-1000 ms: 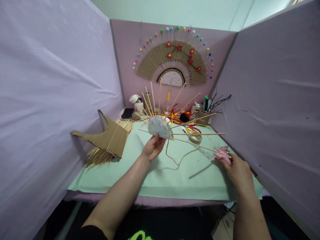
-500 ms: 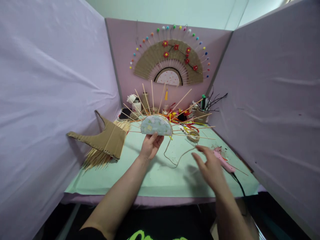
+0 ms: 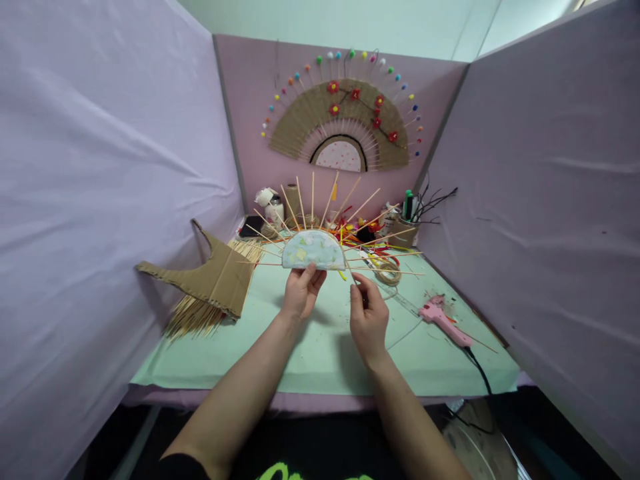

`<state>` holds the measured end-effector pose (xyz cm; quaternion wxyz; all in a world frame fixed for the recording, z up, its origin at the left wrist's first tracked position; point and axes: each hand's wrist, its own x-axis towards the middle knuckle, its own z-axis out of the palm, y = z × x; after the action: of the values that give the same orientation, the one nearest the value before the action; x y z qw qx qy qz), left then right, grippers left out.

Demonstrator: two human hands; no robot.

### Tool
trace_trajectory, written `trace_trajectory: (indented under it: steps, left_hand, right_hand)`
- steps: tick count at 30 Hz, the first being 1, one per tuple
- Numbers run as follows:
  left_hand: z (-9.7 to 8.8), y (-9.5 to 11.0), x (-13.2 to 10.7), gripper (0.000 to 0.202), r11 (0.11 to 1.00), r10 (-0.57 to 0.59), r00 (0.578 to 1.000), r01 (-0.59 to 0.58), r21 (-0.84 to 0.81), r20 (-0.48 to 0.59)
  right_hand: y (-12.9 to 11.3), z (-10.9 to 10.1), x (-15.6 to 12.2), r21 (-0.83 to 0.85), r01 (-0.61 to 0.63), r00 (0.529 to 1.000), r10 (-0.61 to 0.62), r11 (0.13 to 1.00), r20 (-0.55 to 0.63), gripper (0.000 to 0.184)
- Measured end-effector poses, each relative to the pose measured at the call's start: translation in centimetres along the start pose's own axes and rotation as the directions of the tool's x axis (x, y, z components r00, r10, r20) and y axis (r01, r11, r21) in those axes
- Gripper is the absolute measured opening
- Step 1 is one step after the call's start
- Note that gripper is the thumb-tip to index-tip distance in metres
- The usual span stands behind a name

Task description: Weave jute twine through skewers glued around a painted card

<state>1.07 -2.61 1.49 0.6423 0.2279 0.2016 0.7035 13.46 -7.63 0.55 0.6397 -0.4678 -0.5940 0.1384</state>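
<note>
My left hand (image 3: 301, 291) grips the flat lower edge of a half-round fan base (image 3: 313, 251) covered in pale blue flowered fabric. Thin wooden sticks (image 3: 313, 200) fan out from its curved rim. To the right, my right hand (image 3: 369, 312) pinches a cord (image 3: 349, 265) close to the base's lower right corner. The cord runs up to that corner, and its other part trails over the table behind the hand. Part of the cord is hidden by my fingers.
A cut cardboard piece (image 3: 215, 277) lies on a bundle of sticks (image 3: 195, 320) at left. On the right rest a pink glue gun (image 3: 447, 323) and a coil of twine (image 3: 388, 272). A finished fan (image 3: 345, 120) hangs on the back panel.
My right hand has moved left and closed on the cord, drawing it up beside the base. The cord's loop on the table has shifted right. My left hand keeps its hold.
</note>
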Motion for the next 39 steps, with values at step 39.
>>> trace_trajectory:
  steps: [39]
  left_hand:
    - [0.29, -0.23, -0.27, 0.045, 1.000, 0.014, 1.000, -0.014, -0.021, -0.017]
  right_hand:
    - [-0.03, -0.36, -0.11, -0.009, 0.055, 0.998, -0.055, 0.998, 0.032, 0.025]
